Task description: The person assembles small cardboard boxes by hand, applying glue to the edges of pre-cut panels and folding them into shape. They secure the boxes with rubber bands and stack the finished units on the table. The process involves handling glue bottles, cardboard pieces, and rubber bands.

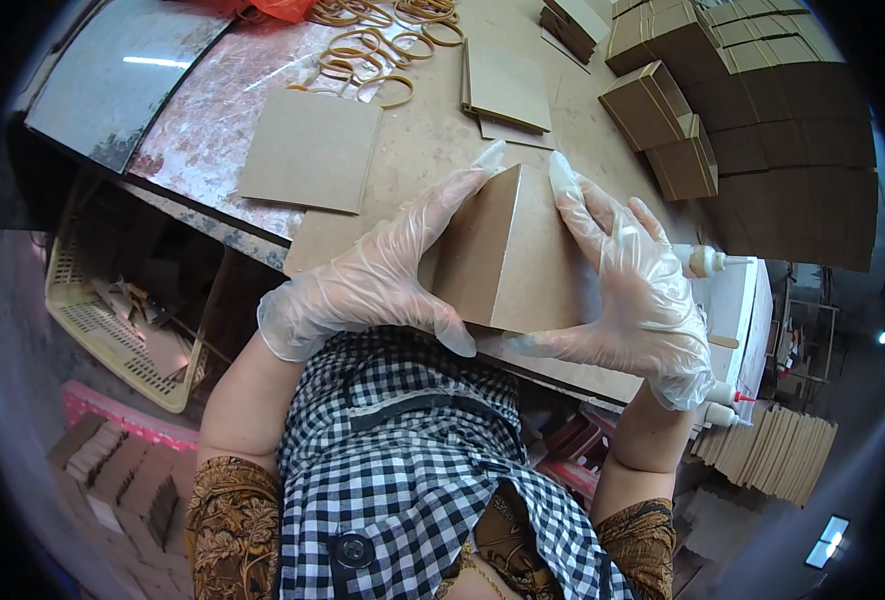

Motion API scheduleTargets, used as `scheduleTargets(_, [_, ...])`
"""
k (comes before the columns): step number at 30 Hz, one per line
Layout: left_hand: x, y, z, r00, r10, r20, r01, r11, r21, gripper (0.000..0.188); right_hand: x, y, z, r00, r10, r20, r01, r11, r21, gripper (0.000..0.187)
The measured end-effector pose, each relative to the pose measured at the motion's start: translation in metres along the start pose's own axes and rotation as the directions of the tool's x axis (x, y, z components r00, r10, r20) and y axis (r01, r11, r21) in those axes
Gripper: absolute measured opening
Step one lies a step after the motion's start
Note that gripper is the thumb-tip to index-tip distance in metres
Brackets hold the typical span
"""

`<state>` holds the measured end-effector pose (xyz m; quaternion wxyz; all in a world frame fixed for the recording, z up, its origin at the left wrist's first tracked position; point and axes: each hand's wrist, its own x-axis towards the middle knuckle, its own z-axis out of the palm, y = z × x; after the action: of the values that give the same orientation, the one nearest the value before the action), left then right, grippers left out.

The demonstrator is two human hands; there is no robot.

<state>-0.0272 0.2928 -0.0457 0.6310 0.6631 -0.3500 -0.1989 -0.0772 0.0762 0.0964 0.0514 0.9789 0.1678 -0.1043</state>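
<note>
A brown fibreboard box stands at the near edge of the table, one corner edge facing up toward me. My left hand, in a clear plastic glove, lies along its left side with thumb and fingers spread around it. Against the right side rests my right hand, gloved the same way, its thumb at the near end and its fingers at the far end. The two hands hold the box between them. A flat square board lies to the left, beyond my left hand. The inside of the box is hidden.
Tan rubber bands lie at the back left. Several flat boards are stacked further back. Bundled boxes pile up at the right. Glue bottles sit by my right hand. Below the table are a yellow basket and stacked boards.
</note>
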Motion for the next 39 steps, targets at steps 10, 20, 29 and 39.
scheduleTargets(10, [0.0,-0.003,0.001,0.999,-0.036,0.019,0.037,0.997,-0.065,0.141,0.0,-0.005,0.002,0.999,0.035,0.025,-0.035,0.999,0.018,0.132])
scheduleTargets(20, [-0.005,-0.005,0.012,0.997,-0.048,-0.066,0.014,0.896,-0.444,0.15,-0.032,0.023,0.01,0.95,0.026,-0.311,0.157,0.821,0.549,0.135])
scheduleTargets(29, [0.051,0.114,0.002,0.942,0.092,0.324,-0.308,0.622,0.72,0.147,-0.066,0.027,0.129,0.855,0.374,-0.359,0.288,0.234,0.929,0.135])
scheduleTargets(39, [0.099,0.139,0.038,0.806,-0.33,0.491,-0.335,0.429,0.839,0.144,-0.053,0.028,0.15,0.83,0.269,-0.489,0.433,0.243,0.868,0.12])
